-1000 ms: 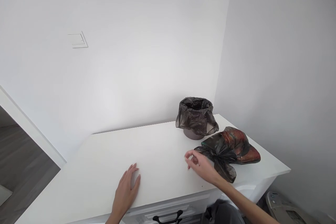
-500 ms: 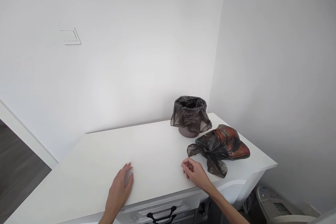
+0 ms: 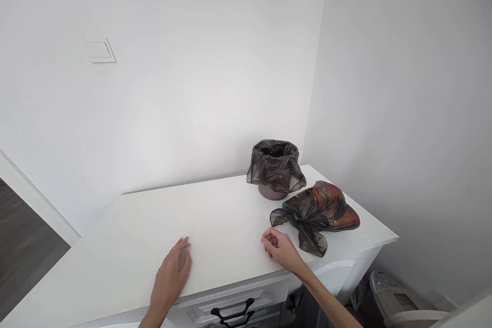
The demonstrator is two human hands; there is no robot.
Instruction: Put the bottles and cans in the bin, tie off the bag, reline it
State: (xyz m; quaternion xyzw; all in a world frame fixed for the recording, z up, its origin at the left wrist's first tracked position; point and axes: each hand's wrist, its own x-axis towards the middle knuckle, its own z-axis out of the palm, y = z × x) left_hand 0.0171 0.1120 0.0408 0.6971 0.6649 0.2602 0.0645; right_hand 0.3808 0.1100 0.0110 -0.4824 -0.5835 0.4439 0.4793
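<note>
My left hand [image 3: 170,275] rests on the white cabinet top [image 3: 215,236] near its front edge, with thumb and fingers apart and nothing held. To the right, my right hand [image 3: 280,250] is loosely curled on the same top, and nothing shows inside it. Just beyond that hand lies a knotted dark see-through bag [image 3: 330,205] with reddish and greenish contents. Behind the bag stands a small brownish bin [image 3: 273,193], lined with a black bag [image 3: 277,171] folded over its rim.
White walls meet at the corner behind the cabinet. Black handles [image 3: 232,310] are on the drawer fronts below. A grey-white appliance [image 3: 395,294] stands low at the right. A switch plate [image 3: 103,51] is on the wall, and dark floor [image 3: 26,241] shows at left.
The view has shifted slightly, so the cabinet, bags and bin appear a little further left. Both hands keep nearly the same pose and place on the top.
</note>
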